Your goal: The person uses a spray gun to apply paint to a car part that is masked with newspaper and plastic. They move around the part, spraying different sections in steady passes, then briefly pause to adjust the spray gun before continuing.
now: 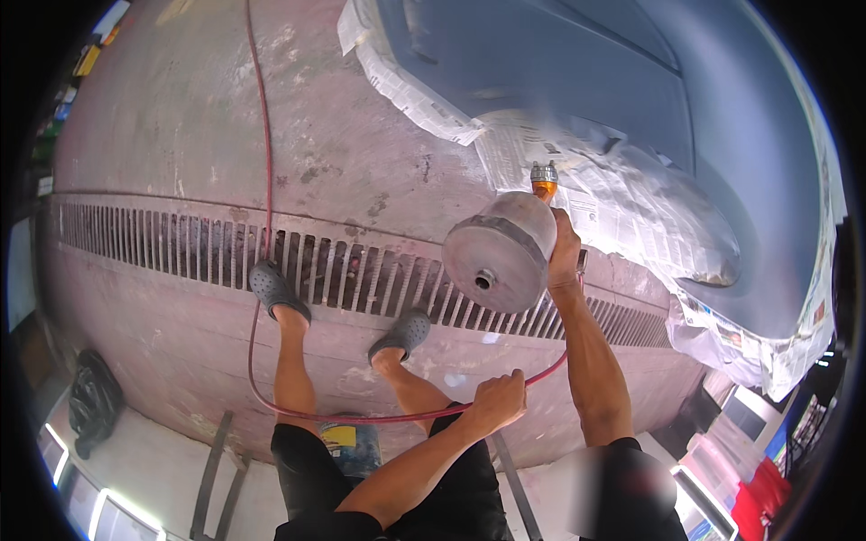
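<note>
My right hand [565, 251] grips a paint spray gun [543, 180] that carries a round grey metal cup [502, 251]; its nozzle points at a blue-grey car body [649, 99]. My left hand [498, 400] is closed around a red air hose [379, 418] that loops low past my legs. Sheets of newspaper masking [577, 194] cover parts of the car close to the nozzle. My feet in grey clogs [275, 290] stand on a floor drain grate [162, 243].
The red hose runs up across the reddish concrete floor [180, 117] toward the top edge. A black bag [93, 401] lies at the lower left. Metal bars [215, 460] and a small can [352, 444] sit near my legs. Red and white items [758, 491] are stacked at the lower right.
</note>
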Demonstrator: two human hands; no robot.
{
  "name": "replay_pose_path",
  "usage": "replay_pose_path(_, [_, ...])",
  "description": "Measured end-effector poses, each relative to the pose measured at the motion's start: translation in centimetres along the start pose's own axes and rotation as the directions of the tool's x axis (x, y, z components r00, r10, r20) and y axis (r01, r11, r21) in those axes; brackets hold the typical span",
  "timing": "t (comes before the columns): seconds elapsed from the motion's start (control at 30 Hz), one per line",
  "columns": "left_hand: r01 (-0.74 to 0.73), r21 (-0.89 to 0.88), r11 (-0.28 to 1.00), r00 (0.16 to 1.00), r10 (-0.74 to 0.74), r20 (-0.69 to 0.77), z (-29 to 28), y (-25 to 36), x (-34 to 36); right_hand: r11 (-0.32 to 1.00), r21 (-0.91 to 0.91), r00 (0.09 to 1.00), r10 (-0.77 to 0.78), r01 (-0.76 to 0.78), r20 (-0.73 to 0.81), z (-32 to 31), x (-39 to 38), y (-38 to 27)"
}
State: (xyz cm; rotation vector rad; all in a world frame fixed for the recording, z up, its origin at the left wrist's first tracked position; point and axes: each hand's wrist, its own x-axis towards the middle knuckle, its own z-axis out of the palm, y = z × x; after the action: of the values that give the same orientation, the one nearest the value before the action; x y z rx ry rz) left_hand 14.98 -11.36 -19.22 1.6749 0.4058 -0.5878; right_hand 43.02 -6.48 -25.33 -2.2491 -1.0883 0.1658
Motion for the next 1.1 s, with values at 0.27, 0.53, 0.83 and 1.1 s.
replay_pose_path(0.27, [0.051,-0.102,0.993,0.998,-0.047,0.041,-1.0,-4.8,2.2,0.995,-0.082,0.992,-0.04,0.05,0.121,8.6,-0.5,4.2])
replay_pose_path(0.53, [0.109,-0.105,0.989,0.992,-0.103,0.067,-4.6,-9.3,0.1,0.997,-0.012,0.972,0.074,-0.074,0.221,15.0,-1.9,3.0])
replay_pose_path(0.83, [0.341,0.195,0.92,0.933,-0.307,-0.185,-19.8,-16.0,-15.4,0.711,0.519,0.719,0.653,-0.473,-0.238,24.4,-2.1,-7.6])
replay_pose_path(1.1, [0.383,0.224,0.896,0.912,-0.329,-0.244,-26.2,-19.7,-20.1,0.461,0.776,0.455,0.854,-0.431,-0.254,29.9,6.0,-14.0])
